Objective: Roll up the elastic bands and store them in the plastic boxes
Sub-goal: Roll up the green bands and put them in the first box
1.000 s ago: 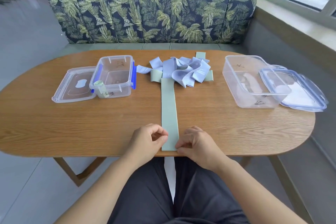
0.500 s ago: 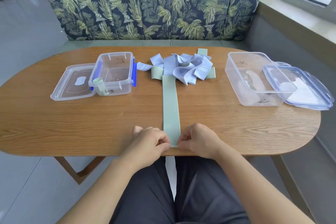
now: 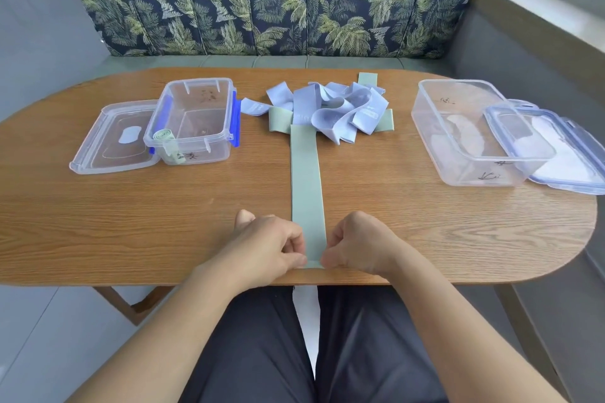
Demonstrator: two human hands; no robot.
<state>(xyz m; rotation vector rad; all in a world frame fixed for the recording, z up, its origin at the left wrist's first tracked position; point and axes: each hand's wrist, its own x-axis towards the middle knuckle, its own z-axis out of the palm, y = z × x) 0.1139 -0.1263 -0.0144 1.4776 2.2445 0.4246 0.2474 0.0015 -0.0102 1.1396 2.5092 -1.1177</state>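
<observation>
Head view. A pale green elastic band (image 3: 307,186) lies flat and straight down the middle of the wooden surface (image 3: 425,222), its far end under a loose pile of lilac bands (image 3: 334,111). The left hand (image 3: 268,245) and right hand (image 3: 360,245), fingers curled, each pinch one corner of the band's near end at the surface's near edge. At left, a small plastic box (image 3: 203,154) holds one rolled green band (image 3: 165,137), its lid (image 3: 111,141) lying beside it. At right stands a larger plastic box (image 3: 458,170), with a blue-rimmed lid (image 3: 563,154) leaning against its right side.
</observation>
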